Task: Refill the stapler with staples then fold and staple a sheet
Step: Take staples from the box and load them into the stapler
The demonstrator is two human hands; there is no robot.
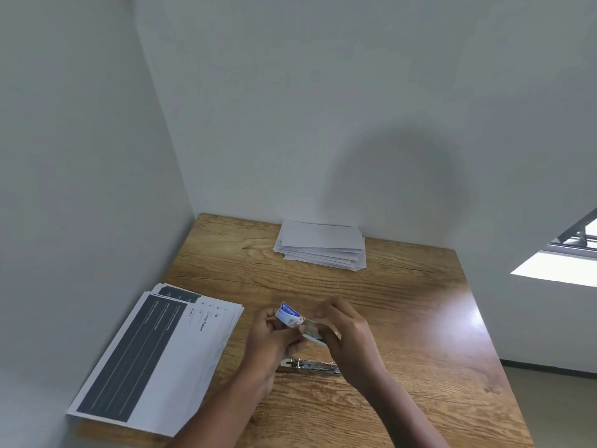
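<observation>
From the head view, a wooden table [403,318] with strong grain fills the corner of a room, its far and left edges pushed against plain pale walls [290,108]. A window [575,253] lets bright light in at the right, leaving a glare patch on the tabletop near that edge, and a soft round shadow falls on the far wall.

A stack of folded white sheets [321,244] lies at the back of the table, near the wall. A pile of printed sheets [155,360] with dark bands sits at the left edge, fanned slightly.

Above the middle of the table, the left hand [271,337] curls its fingers around a small blue-and-white staple box [289,314]. The right hand [345,334] pinches the box's inner tray [312,331], which sticks out from the sleeve. The stapler [310,366] lies on the table just below the hands, swung open with its metal channel showing.
</observation>
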